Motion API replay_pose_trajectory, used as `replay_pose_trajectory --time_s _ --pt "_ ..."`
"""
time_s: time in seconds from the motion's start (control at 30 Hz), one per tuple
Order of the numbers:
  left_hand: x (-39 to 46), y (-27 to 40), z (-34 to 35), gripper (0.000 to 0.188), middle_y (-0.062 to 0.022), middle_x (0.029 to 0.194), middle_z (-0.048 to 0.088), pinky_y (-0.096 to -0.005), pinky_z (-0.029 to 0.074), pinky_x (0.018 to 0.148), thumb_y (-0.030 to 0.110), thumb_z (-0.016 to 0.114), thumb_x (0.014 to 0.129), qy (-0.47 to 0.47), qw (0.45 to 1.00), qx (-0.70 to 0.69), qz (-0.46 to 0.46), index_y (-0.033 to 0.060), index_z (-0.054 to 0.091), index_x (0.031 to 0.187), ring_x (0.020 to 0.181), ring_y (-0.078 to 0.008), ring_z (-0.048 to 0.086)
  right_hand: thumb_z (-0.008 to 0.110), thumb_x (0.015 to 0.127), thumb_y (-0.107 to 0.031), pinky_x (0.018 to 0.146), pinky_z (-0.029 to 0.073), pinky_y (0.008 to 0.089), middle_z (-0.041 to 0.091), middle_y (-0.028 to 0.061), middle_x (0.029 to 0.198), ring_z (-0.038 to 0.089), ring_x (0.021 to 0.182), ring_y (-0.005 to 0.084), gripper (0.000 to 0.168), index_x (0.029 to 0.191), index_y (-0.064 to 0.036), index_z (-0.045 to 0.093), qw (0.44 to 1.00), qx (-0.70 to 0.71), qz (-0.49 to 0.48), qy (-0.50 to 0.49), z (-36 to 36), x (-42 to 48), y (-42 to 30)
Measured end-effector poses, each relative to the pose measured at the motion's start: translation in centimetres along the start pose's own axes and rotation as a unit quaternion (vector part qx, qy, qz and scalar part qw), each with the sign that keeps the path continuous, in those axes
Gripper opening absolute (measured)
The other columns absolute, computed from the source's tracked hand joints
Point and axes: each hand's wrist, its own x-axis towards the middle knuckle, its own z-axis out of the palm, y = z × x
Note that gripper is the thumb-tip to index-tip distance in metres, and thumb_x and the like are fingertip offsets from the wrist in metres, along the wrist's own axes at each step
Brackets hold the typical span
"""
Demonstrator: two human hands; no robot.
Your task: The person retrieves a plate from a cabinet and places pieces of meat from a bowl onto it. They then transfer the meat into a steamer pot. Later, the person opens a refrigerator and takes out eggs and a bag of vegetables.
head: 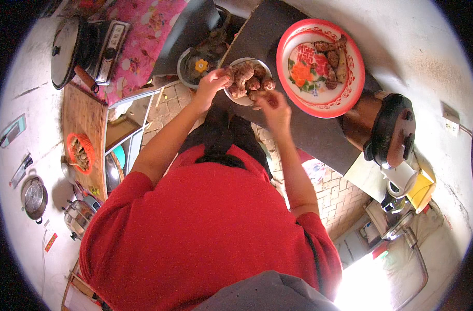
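Note:
A white bowl heaped with brown taro corms sits at the edge of a dark tabletop before me. My left hand grips the bowl's left rim, its fingertips close against a corm. Over the bowl's lower right rim is my right hand, blurred, with its fingers bent down by the corms. Whether it pinches one I cannot tell. To the right stands a red-rimmed white enamel basin with a floral print inside. Several more corms and a long pale root lie along its right side.
A brown and black electric pressure cooker stands right of the basin on the dark table. Beyond the table's left edge is a grey tub. A lidded pan, a portable stove and an orange basket are farther left.

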Motion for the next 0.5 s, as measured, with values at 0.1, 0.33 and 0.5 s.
replay_pose_trajectory --time_s 0.1,0.33,0.5 --pt "1.4 0.7 0.3 0.043 -0.0074 0.106 0.06 -0.031 0.045 0.089 0.017 0.063 0.085 0.04 0.995 0.079 0.042 -0.002 0.05 0.122 0.097 -0.0159 0.058 0.074 0.076 -0.02 0.073 0.051 0.0326 0.064 0.0138 0.092 0.064 0.083 0.0198 0.04 0.103 0.003 0.054 0.993 -0.095 -0.046 0.053 4.3 -1.8 3.1" --pt "6.2 1.2 -1.4 0.046 -0.0093 0.108 0.061 -0.0303 0.045 0.087 0.015 0.071 0.076 -0.025 0.928 0.342 0.146 0.0005 0.055 0.116 0.099 -0.0173 0.058 0.073 0.071 -0.026 0.08 0.044 0.0458 0.045 0.0194 0.102 0.05 0.096 0.0384 0.054 0.111 -0.002 0.046 0.948 -0.293 -0.095 0.086 7.1 -1.9 3.9" --pt "8.1 0.5 -2.1 0.044 -0.011 0.107 0.06 -0.0317 0.046 0.087 0.017 0.071 0.075 -0.051 0.865 0.446 0.226 0.008 0.057 0.115 0.098 -0.0224 0.059 0.073 0.071 -0.023 0.081 0.045 0.0449 0.043 0.0194 0.105 0.05 0.099 0.0389 0.054 0.115 -0.006 0.046 0.957 -0.27 -0.091 0.047 7.0 -2.4 4.1"
